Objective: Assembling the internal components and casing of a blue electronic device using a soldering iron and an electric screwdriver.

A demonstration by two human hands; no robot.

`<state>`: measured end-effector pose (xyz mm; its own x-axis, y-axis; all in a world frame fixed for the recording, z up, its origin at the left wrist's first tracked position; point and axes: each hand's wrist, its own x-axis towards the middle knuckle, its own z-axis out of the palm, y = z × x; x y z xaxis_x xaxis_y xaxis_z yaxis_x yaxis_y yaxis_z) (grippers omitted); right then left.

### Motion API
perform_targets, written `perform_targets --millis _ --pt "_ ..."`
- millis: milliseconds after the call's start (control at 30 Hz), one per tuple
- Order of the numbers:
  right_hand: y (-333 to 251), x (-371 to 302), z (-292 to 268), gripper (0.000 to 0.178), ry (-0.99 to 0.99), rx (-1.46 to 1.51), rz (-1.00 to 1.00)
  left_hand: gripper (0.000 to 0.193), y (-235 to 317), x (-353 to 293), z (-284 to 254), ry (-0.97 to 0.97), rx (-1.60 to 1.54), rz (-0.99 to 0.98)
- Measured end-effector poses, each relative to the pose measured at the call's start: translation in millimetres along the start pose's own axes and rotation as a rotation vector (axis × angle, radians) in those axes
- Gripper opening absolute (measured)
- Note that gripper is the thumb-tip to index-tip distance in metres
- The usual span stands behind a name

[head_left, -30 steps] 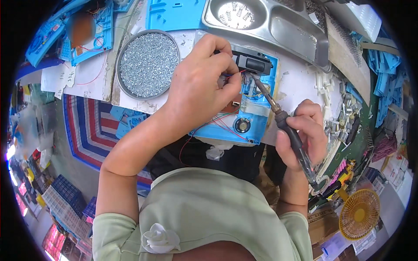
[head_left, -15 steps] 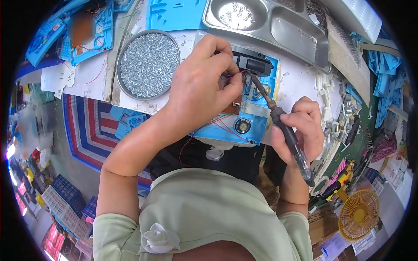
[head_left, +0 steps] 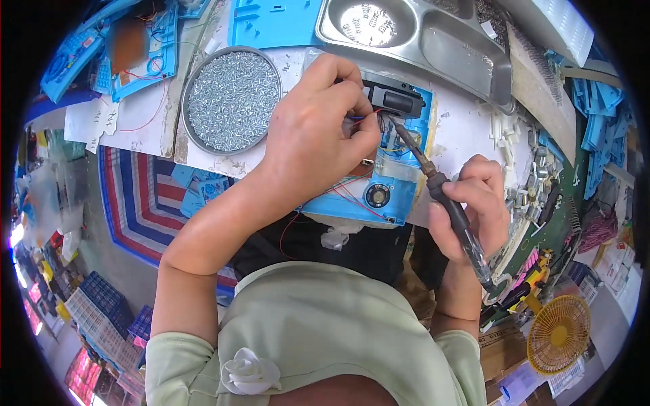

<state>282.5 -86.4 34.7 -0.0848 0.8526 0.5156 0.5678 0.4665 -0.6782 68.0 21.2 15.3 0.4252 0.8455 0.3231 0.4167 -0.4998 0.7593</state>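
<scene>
In my right hand [head_left: 477,210] is a soldering iron [head_left: 455,213], its dark handle gripped and its tip reaching up-left into an opened blue plastic housing [head_left: 405,197]. The tip is at or just beside the wires below a black component [head_left: 398,101]; contact cannot be made out. My left hand [head_left: 321,125] is pinched over the housing's left part, a thin red wire [head_left: 374,114] running from its fingertips toward the tip. A round speaker [head_left: 376,195] sits in the housing's near part, with loose red wires beside it. My left hand hides part of the housing.
A round pan of small screws [head_left: 231,101] stands left of the housing. Beyond it lies a metal compartment tray [head_left: 433,51] holding springs. Blue casings with wires [head_left: 139,54] are at the far left. White and metal small parts [head_left: 535,179] cover the right side, near a yellow fan [head_left: 558,335].
My right hand and the soldering iron have shifted slightly right and down. My left hand stays nearly where it was, still pinching over the housing.
</scene>
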Motion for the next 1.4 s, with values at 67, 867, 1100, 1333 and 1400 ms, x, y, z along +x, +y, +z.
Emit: perform_targets --millis 67,867,1100,1333,1400 --pt "0.7 -0.1 -1.5 0.033 0.003 0.014 0.006 0.012 0.2 -0.1 0.2 0.002 0.006 0.000" --pt "4.1 5.3 5.0 0.033 -0.039 0.013 0.070 0.014 -0.3 -2.3 3.9 0.056 0.057 0.055" --pt "7.0 9.3 4.7 0.033 -0.041 0.015 0.021 0.014 0.0 -2.7 4.6 0.059 0.060 0.045" --pt "5.3 8.8 4.1 0.033 -0.038 0.009 0.066 0.015 -0.9 -2.6 5.5 0.066 0.078 0.065" --pt "5.2 9.6 3.1 0.033 -0.039 0.006 0.065 0.014 0.1 -2.5 5.2 0.062 0.082 0.057"
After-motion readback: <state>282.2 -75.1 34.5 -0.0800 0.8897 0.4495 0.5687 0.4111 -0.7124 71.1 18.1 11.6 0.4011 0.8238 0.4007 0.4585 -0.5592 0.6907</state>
